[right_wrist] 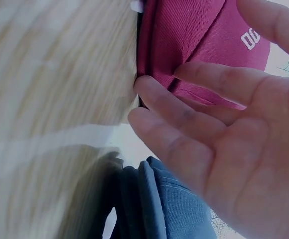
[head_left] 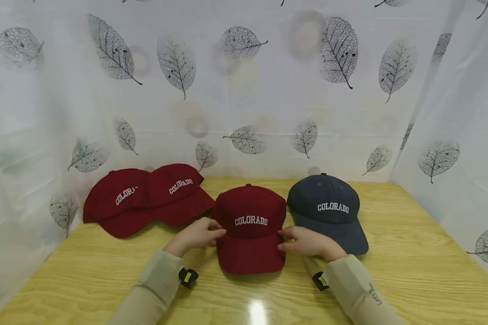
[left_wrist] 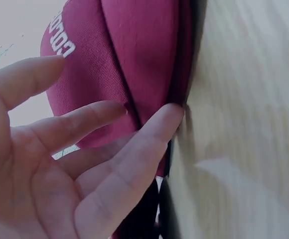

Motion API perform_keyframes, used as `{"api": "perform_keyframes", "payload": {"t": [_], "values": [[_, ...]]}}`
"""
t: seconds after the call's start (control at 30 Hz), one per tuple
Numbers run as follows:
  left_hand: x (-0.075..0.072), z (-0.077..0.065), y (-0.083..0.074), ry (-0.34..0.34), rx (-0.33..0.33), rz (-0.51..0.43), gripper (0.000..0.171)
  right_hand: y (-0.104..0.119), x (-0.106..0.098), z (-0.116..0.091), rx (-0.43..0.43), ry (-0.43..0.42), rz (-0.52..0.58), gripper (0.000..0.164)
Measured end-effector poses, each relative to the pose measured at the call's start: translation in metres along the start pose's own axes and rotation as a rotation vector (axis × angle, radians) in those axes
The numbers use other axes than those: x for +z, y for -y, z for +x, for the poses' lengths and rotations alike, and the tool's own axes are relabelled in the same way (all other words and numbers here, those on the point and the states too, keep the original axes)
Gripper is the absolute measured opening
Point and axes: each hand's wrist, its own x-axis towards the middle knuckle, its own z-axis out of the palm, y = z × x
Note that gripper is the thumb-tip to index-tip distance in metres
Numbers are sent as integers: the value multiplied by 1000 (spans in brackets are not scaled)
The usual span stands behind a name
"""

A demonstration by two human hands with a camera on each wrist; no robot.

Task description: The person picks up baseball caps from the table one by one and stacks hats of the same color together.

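Note:
A dark red baseball cap [head_left: 249,203] with white "COLORADO" lettering sits upright in the middle, its brim towards me. Against its left side, near where the brim meets the crown, rests my left hand [head_left: 196,235]. My right hand [head_left: 309,241] touches the opposite side. Both wrist views show fairly straight, spread fingers at the cap's lower edge, with neither the left hand [left_wrist: 84,144] nor the right hand [right_wrist: 224,119] curled round it. Just beyond the right hand stands a navy cap [head_left: 325,198] with the same lettering. The far side of the red cap is hidden.
Two more dark red caps, one [head_left: 122,203] partly behind the other [head_left: 176,194], lie overlapped at the left. All stand on a light wooden table [head_left: 423,271]. White curtains [head_left: 268,104] with a leaf print enclose its back and sides.

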Motion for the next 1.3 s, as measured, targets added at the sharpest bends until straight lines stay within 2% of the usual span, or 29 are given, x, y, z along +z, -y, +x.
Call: {"api": "perform_keyframes", "payload": {"t": [0.07, 0.13, 0.27, 0.3, 0.4, 0.47, 0.63, 0.93, 1.3], "values": [[-3, 1, 3, -28, 32, 54, 25, 0, 0, 0, 2, 1, 3, 49], [-7, 1, 6, -90, 66, 126, 22, 0, 1, 0, 3, 5, 11, 50], [-16, -1, 10, -262, 109, 226, 18, 0, 1, 0, 5, 15, 24, 51], [-18, 0, 16, -314, 136, 249, 18, -1, 1, 0, 6, 17, 27, 51], [-23, -1, 20, -412, 133, 312, 17, -1, 1, 0, 6, 19, 33, 52], [-26, -2, 22, -449, 110, 351, 17, -1, 1, 0, 7, 20, 34, 52], [-30, -6, 22, -454, 39, 421, 19, -1, 1, 0, 19, 27, 32, 53], [-34, -4, 34, -460, 40, 434, 25, 1, 1, -1, 15, 32, 28, 53], [-36, -4, 36, -440, -1, 453, 33, -1, 1, -2, 15, 17, 14, 54]]}}
